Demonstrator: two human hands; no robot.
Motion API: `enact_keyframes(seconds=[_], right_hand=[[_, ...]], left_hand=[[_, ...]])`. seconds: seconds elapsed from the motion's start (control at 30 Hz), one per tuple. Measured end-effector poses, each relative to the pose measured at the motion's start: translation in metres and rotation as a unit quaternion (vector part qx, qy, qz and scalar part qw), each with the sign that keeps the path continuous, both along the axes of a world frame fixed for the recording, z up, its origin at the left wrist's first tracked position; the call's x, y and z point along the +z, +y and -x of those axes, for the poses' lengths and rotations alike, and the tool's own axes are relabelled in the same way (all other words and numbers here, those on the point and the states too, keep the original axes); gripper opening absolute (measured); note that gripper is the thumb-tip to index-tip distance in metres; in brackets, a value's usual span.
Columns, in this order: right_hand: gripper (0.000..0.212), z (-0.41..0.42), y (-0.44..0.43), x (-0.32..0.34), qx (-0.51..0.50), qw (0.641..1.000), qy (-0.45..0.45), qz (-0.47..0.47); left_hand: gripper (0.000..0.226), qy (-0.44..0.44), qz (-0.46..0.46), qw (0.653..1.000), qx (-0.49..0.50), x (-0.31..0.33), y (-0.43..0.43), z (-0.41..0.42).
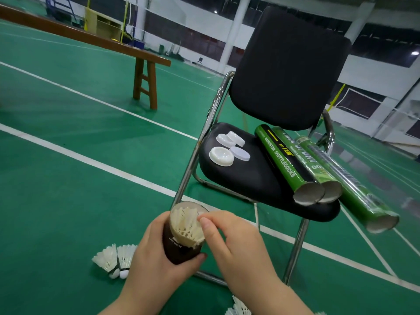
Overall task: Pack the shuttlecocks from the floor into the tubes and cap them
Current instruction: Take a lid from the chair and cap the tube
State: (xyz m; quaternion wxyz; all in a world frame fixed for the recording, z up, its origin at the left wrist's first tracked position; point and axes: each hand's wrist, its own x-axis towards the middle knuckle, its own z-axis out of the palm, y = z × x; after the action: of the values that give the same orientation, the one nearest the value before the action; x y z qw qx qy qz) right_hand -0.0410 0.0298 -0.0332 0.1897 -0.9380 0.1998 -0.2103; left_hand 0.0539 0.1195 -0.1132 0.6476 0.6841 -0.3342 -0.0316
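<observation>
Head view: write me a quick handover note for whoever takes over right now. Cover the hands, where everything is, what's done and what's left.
Left hand grips the uncapped dark tube.
Right hand pinches the shuttlecock at the tube's mouth.
Four caps and three green tubes, near ends open, lie on the chair.
Loose shuttlecocks lie on the floor.
Done: dark tube holds shuttlecocks.
Left: pack the loose ones, then cap every tube.
</observation>
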Motion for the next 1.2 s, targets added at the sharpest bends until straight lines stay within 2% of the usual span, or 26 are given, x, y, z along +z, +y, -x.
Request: enact_keyframes(seconds=[0.83,0.93,1.03,1.1,1.2], right_hand=[[0.057,0.008,0.006,0.007,0.006,0.999,-0.034,-0.001],[0.049,0.008,-0.001,0.010,0.005,0.996,-0.086,-0.002],[0.034,-0.003,-0.023,0.019,-0.039,0.988,-0.150,-0.012],[0.034,-0.017,-0.045,0.026,-0.077,0.989,-0.127,0.005],[0.050,-0.045,-0.075,0.033,-0.122,0.990,-0.052,0.056]], left_hand=[[0.067,-0.008,-0.003,1.000,-0.007,0.011,0.007,0.010],[0.067,-0.011,0.001,1.000,-0.021,0.016,0.006,0.010],[0.067,-0.013,0.008,1.000,-0.020,0.022,0.003,0.004],[0.065,-0.014,0.009,1.000,-0.019,0.027,-0.002,-0.001],[0.063,-0.028,0.014,0.999,-0.007,0.035,-0.010,-0.008]])
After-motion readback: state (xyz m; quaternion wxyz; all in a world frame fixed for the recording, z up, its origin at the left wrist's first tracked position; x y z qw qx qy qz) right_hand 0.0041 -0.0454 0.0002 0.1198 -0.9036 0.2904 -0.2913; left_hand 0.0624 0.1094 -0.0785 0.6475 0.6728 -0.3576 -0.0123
